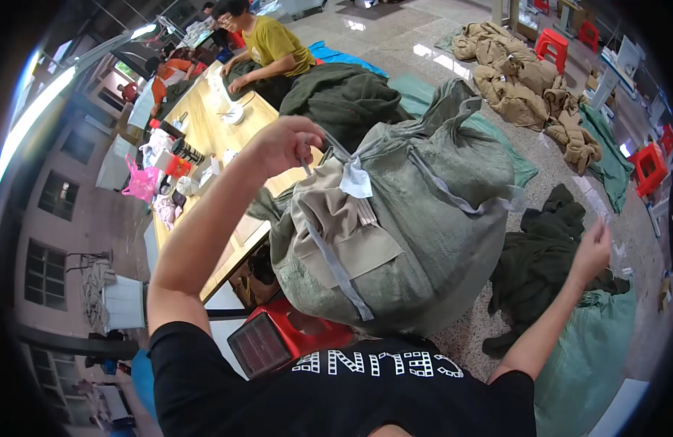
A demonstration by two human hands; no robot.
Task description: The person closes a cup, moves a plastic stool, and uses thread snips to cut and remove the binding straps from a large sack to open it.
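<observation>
In front of me stands a big grey-green woven sack (445, 240), stuffed full, its top gathered and tied. My left hand (289, 146) is closed on a grey strap (336, 146) at the sack's upper left. A white tag (357, 180) hangs beside the strap, above a piece of beige cloth (351, 244) on the sack's side. Other grey strips lie across the sack. Away to the right, my right hand (593, 251) is raised with its fingers closed, above dark green garments (536, 262); what it holds, if anything, cannot be made out.
A wooden table (205, 109) runs along the left, with a small bowl (233, 113) and a pink bag (141, 179). A person in a yellow shirt (271, 47) handles dark cloth there. Beige garments (515, 76) lie on the floor. A red stool (314, 331) stands close by.
</observation>
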